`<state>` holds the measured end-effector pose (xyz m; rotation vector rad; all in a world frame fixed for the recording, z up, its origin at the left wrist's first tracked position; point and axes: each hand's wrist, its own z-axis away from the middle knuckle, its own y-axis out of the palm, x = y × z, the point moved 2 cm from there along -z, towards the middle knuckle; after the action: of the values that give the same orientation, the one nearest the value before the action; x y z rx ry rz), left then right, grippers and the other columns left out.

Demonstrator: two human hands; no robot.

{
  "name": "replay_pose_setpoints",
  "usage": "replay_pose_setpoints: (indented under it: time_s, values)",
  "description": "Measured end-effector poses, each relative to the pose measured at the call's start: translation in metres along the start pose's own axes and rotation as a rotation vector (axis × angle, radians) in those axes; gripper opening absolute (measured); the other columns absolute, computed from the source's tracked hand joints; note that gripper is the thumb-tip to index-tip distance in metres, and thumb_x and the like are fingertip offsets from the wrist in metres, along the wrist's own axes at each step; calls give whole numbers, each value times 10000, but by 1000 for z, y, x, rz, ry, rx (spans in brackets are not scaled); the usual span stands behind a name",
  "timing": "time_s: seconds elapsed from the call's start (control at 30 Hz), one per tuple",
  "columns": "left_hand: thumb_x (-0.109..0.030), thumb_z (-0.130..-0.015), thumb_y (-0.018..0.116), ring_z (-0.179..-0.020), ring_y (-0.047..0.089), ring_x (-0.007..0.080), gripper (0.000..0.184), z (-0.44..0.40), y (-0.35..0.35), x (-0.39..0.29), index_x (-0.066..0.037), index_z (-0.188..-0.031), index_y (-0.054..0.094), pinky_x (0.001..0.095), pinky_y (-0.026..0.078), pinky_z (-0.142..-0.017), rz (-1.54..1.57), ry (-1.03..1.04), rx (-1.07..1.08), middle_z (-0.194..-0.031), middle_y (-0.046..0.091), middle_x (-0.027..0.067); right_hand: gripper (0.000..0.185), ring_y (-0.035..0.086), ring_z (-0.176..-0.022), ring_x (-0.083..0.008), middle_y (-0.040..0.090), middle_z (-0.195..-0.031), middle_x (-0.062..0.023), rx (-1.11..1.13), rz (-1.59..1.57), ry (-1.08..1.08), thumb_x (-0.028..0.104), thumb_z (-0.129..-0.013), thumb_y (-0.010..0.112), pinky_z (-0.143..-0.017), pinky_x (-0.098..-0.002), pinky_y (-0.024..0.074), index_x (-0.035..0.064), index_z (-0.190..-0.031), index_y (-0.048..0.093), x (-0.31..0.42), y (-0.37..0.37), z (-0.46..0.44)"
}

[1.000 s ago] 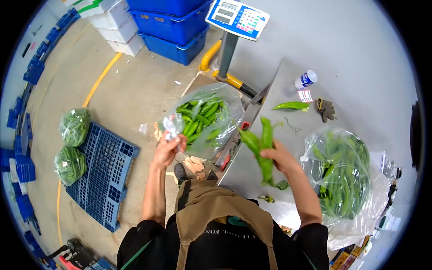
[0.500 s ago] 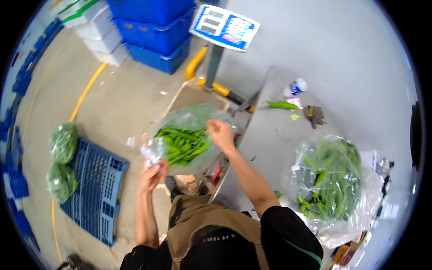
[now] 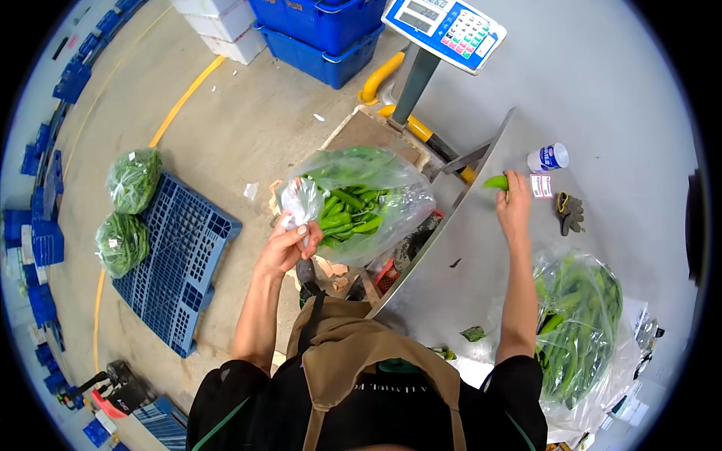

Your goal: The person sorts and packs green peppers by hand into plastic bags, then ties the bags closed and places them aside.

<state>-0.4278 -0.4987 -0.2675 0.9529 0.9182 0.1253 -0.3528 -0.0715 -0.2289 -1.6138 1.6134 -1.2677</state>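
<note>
A clear plastic bag full of long green peppers rests on the scale platform in front of me. My left hand is closed around the bunched rim at the bag's left side. Over on the metal table, my right hand grips a single green pepper, its tip poking out to the left of the fingers. Close by lie a white label, a white-and-blue tub on its side and a dark work glove.
A second pepper bag sits at the table's right. The scale display stands on a post behind the platform. Blue crates are stacked beyond. Two bags of greens lie by a blue pallet; a pallet jack is lower left.
My right hand has moved from the bag's right side to the table and taken hold of the loose pepper. My left hand still holds the bag's rim. The view has shifted.
</note>
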Motion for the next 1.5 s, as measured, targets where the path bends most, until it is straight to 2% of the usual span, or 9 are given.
replay_pose_setpoints:
  time_s: [0.17,0.33,0.53,0.83,0.9,1.0,1.2,1.3,1.5]
  values:
    - [-280,-788,672,-434,380,121,890,2,20,-6,-298,-1438,65,207,313,-380,65,18,133,-643,464,102,450,518,-1090,-297,550,-1132,-162,124,-759,-256,-39,-686,608,-931,-358,399,14,-1128,543,160,1,18]
    - [-295,-809,654,-383,346,91,829,5,9,-8,-296,-1434,110,202,308,-366,73,28,95,-600,438,67,471,421,-1125,-382,442,-1186,-206,334,-522,-327,-116,-672,494,-937,-435,374,-28,-1135,515,196,129,63]
    - [-262,-810,640,-440,352,87,430,13,-42,1,8,-1095,464,179,295,-372,-9,50,-189,-669,465,64,380,524,-997,-335,495,-1138,-163,222,-517,-167,-69,-731,537,-802,-375,461,31,-1097,561,163,65,113]
    - [-171,-931,464,-496,308,79,424,-18,-25,9,-9,-1289,305,191,287,-439,139,-1,182,-765,416,75,203,584,-574,-203,603,-726,-116,-513,98,997,-37,-765,465,-507,-268,438,-6,-907,607,-51,-121,296]
    - [-167,-939,450,-501,317,78,427,-25,-40,13,-33,-1313,293,198,299,-453,85,-50,134,-768,419,70,276,568,-507,-197,596,-659,-99,-369,-440,1620,-26,-783,428,-466,-275,436,1,-1003,591,-91,-137,351]
    - [-168,-942,450,-514,329,78,439,-28,-23,17,-55,-1332,284,209,313,-473,11,-68,28,-764,424,64,314,563,-498,-186,598,-681,-90,-556,-611,1730,-50,-772,434,-438,-272,432,-5,-1064,539,-95,-166,363]
    - [-232,-917,523,-610,431,86,368,-25,-1,21,-56,-1216,400,217,348,-557,-250,-14,-86,-836,502,50,341,605,-797,-182,592,-867,-120,-810,-237,683,-66,-757,456,-615,-289,462,18,-1084,510,-204,-176,344]
    - [-251,-889,570,-639,460,95,476,-21,14,17,-84,-1287,369,230,375,-590,-425,71,-71,-848,521,39,308,570,-916,-230,560,-960,-158,-259,-56,935,-24,-744,501,-728,-338,446,28,-1045,531,-200,-176,310]
    - [-249,-874,593,-690,503,135,518,-21,-22,21,-84,-1298,345,263,426,-630,-502,80,-237,-836,540,49,719,435,-1086,-426,468,-1146,-270,-286,756,1055,361,-630,738,-904,-511,336,-34,-1170,472,-210,-149,264]
